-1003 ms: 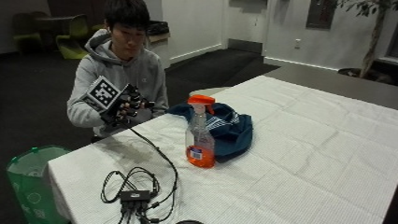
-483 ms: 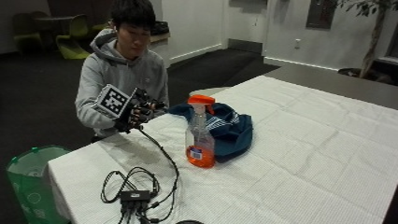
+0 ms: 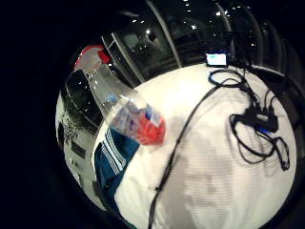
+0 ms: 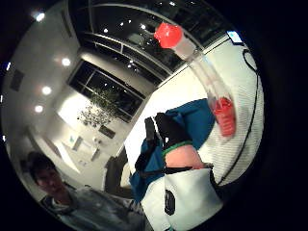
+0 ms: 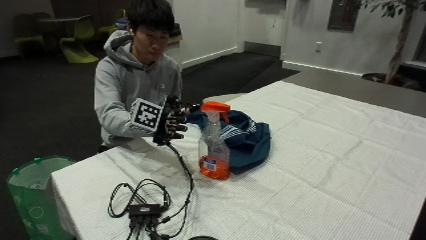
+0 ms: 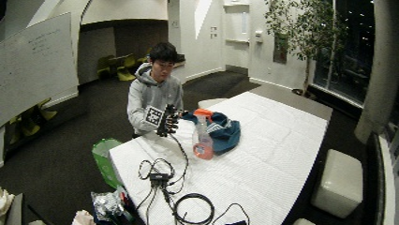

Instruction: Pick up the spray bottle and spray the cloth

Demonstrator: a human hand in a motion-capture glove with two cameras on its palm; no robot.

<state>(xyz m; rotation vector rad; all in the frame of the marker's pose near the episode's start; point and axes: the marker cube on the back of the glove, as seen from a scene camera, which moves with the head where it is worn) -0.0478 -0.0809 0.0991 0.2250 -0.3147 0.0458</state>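
Note:
A clear spray bottle with orange liquid and an orange trigger head stands upright on the white table. Right behind it, touching or nearly so, a blue cloth with white stripes lies bunched. My gloved right hand hovers above the table's near corner, a short way from the bottle. Its fingers are loosely bent toward the bottle and hold nothing. Both palm views look at the bottle standing beside the cloth, and a gloved finger shows in the thumb side view.
A black cable runs from my hand to a tangle of cables and a small box near the table's front corner. A green bin stands on the floor beside the table. The white tabletop stretches far beyond the cloth.
My gloved hand has moved across the table corner toward the bottle. The bottle and the cloth have stayed where they were.

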